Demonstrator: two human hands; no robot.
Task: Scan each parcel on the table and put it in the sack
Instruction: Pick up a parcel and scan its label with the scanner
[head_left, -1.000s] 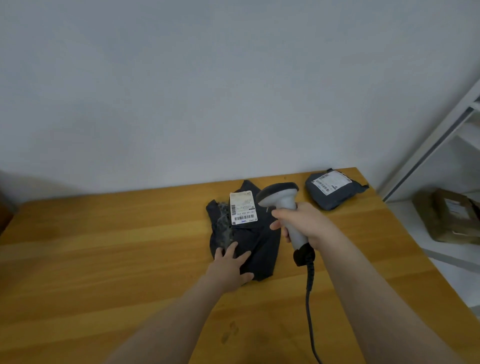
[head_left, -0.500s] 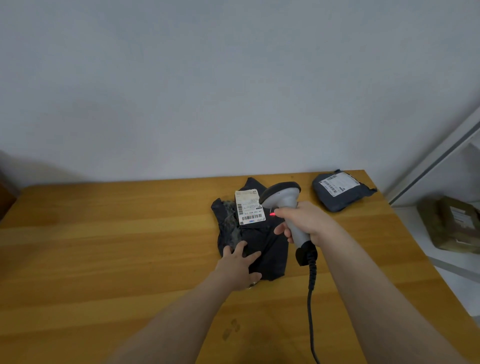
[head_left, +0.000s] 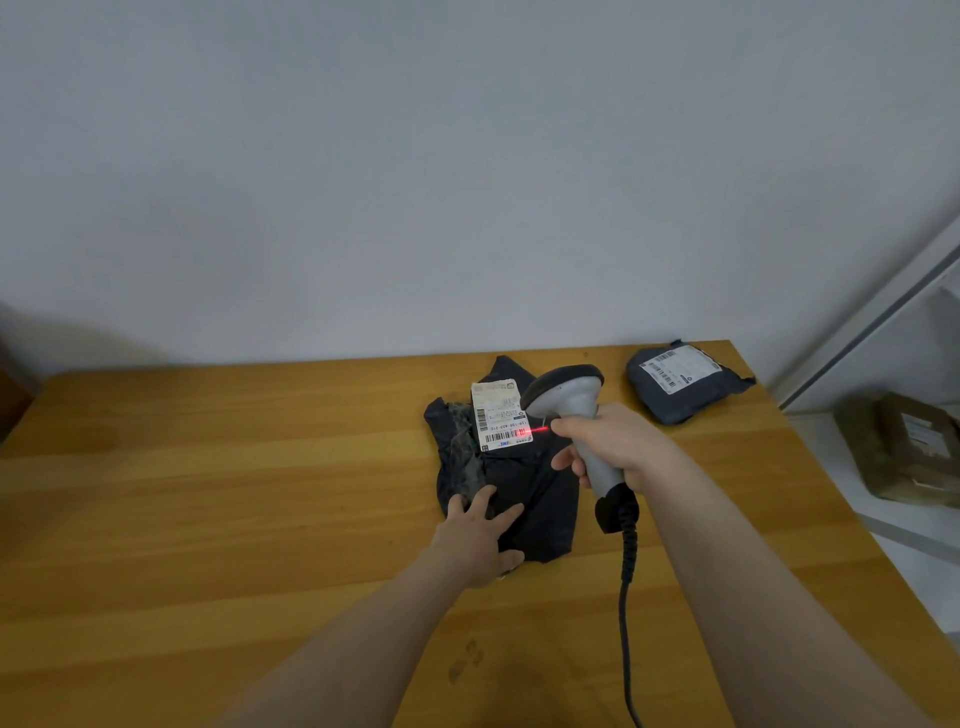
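The right hand (head_left: 618, 447) is wrapped around the grey handle of a barcode scanner (head_left: 563, 389), with the forefinger at the front of the handle where a trigger would sit. A dark coiled cable (head_left: 626, 597) hangs from the handle toward the person. The scanner's head points left, and a thin red line of light (head_left: 535, 430) runs from it onto the barcode of a white label (head_left: 501, 413) just beside it.

The label is stuck on the far end of a flat, dark plastic parcel (head_left: 530, 483), which lies on the wooden table (head_left: 208, 467). The parcel's long axis runs away from the person. The left hand (head_left: 480, 540) lies flat on its near end, fingers spread and straight, pressing it down.

The left hand is therefore already on the parcel while the right is taken up by the scanner, so lifting the parcel most likely falls to the left hand. No sack is in view, so which way it must carry the parcel cannot be told.

A second parcel (head_left: 685, 395), smaller and also labelled, lies at the table's far right corner, past the right hand. It looks not yet dealt with.
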